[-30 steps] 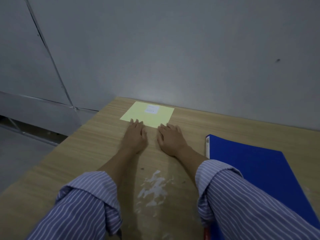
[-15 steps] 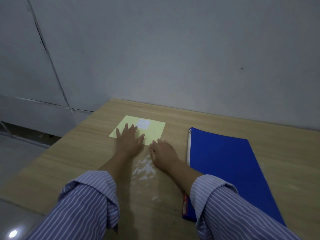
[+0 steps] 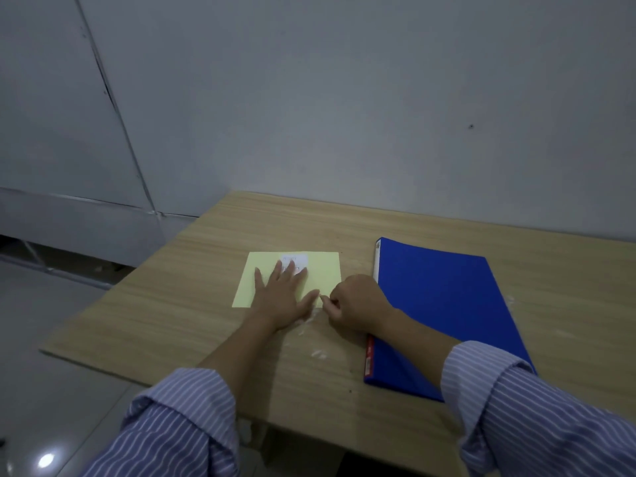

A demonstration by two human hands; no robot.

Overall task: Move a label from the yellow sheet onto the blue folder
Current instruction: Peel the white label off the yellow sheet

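Small white paper label (image 3: 295,261) is stuck near far edge of flat pale-yellow sheet (image 3: 323,270), w/ left-hand fingertips partly over it. Left hand (image 3: 280,297) is laid flat on sheet, fingers spread, nothing gripped. Right hand (image 3: 354,304) is curled at sheet's near right corner, thumb & forefinger pinched; whether paper is caught can't be told. Closed blue plastic folder (image 3: 444,304) lies just right on light wooden table (image 3: 172,304).

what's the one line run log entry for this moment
left hand: flat on yellow sheet | right hand: curled at sheet's near corner | label: on sheet | blue folder: closed
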